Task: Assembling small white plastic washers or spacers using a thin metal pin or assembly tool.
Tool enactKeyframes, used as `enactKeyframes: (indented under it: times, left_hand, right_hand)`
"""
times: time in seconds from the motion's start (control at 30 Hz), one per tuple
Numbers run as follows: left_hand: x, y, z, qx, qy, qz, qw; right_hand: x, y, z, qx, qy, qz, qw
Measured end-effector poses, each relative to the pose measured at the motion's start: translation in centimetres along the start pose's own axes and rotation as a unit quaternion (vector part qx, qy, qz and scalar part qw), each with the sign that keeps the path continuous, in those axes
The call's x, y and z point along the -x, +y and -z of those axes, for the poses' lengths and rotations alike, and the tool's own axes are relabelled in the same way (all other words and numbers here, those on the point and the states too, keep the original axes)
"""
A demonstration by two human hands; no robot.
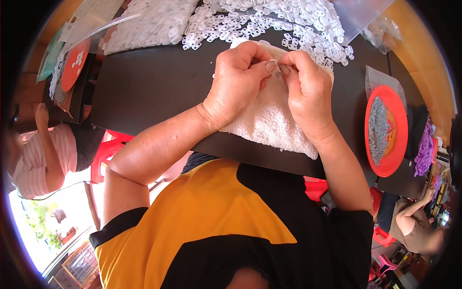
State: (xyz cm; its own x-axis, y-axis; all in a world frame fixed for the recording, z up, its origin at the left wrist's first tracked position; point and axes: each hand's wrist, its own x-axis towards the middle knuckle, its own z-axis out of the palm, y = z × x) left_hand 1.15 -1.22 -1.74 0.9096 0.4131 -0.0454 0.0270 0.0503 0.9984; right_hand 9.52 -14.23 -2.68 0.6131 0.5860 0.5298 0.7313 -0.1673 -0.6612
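Note:
Both hands meet over a white terry cloth (269,115) lying on the dark table. My left hand (236,79) is closed in a pinch, with a sliver of a small white plastic piece (273,61) showing at its fingertips. Close against it, my right hand (310,89) also pinches with thumb and forefinger; whatever is between them is too small and covered to name. Beyond the hands spreads a pile of small white plastic pieces with holes (308,19). To the right, a red oval-looking bowl (397,144) holds many grey, screw-like metal parts (378,130).
A clear bag full of white pieces (149,29) lies at the far left of the dark table (144,86). Another red dish (77,65) stands beyond the left edge. Crumpled clear plastic (382,33) is at far right. Other people sit left (48,159) and right (411,221).

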Motion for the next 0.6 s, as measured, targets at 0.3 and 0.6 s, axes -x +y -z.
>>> enactKeyframes:
  times: [0.3,0.6]
  left_hand:
    - [0.13,0.04,-0.24,-0.003,0.017,0.007,1.000]
    - [0.17,0.29,-0.17,0.040,0.027,0.023,0.999]
  right_hand:
    - [0.03,-0.04,-0.17,0.006,-0.005,0.008,1.000]
    - [0.05,-0.18,-0.69,-0.011,0.005,-0.003,1.000]
